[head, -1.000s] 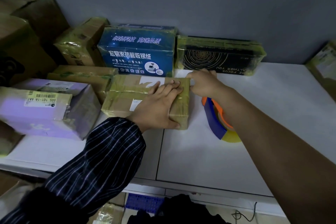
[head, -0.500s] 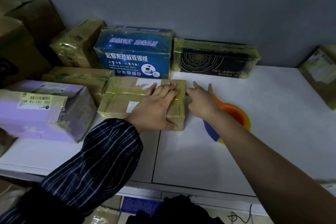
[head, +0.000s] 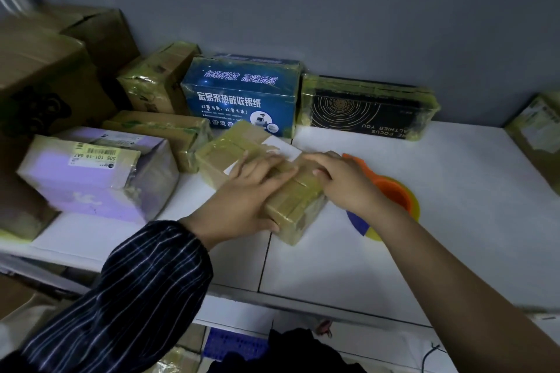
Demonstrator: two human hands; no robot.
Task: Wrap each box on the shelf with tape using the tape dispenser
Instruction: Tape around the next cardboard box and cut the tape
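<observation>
A small brown box (head: 298, 206) wrapped in yellowish tape lies askew on the white shelf (head: 454, 221). My left hand (head: 251, 191) presses flat on its top, fingers straight, thumb down the near side. My right hand (head: 348, 185) grips the box's right end, fingers over the far corner and thumb on top. The orange, blue and yellow tape dispenser (head: 400, 200) lies on the shelf just behind my right hand, partly hidden by it.
Taped boxes line the wall: a blue printed box (head: 242, 94), a black box with gold rings (head: 363, 109) and brown cartons (head: 157, 82). A purple box (head: 91, 179) sits at left, another carton (head: 542, 130) at far right. The shelf edge (head: 303, 303) runs in front.
The brown box has turned from square-on to diagonal, its right end swinging nearer to me. My right hand moved from the box's end onto its far right corner.
</observation>
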